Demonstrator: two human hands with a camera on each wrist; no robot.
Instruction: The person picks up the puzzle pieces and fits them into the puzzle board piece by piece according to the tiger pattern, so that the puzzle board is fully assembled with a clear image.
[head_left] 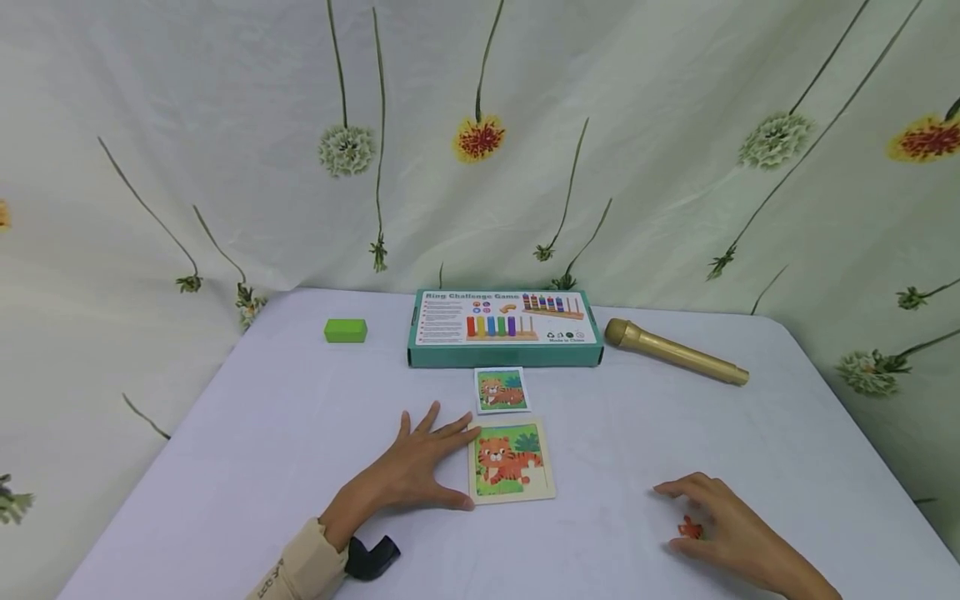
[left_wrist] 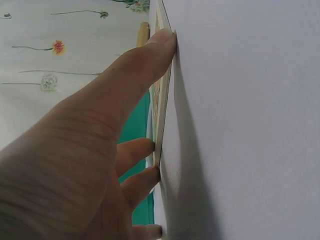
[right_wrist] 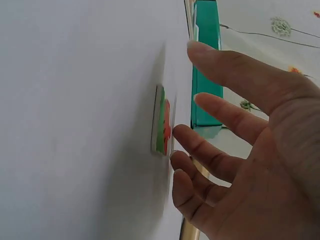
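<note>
A wooden jigsaw board point(head_left: 549, 467) with a tiger picture lies flat on the table, a gap showing at the picture's lower right. My left hand point(head_left: 412, 468) is spread at its left side, thumb at the lower corner and fingertips along the upper left edge. In the left wrist view the thumb point(left_wrist: 135, 65) rests against the board's edge. Off to the right, a small red and green puzzle piece point(head_left: 690, 528) lies on the cloth. Around it my right hand point(head_left: 731, 529) hovers with fingers parted; in the right wrist view the piece point(right_wrist: 161, 125) sits apart from the thumb.
A tiger picture card point(head_left: 502, 390) lies just behind the board. Farther back stand a green-edged game box point(head_left: 506, 357), a green block point(head_left: 346, 331) and a gold toy microphone point(head_left: 678, 353). A black curved object point(head_left: 372, 558) is beside the left sleeve.
</note>
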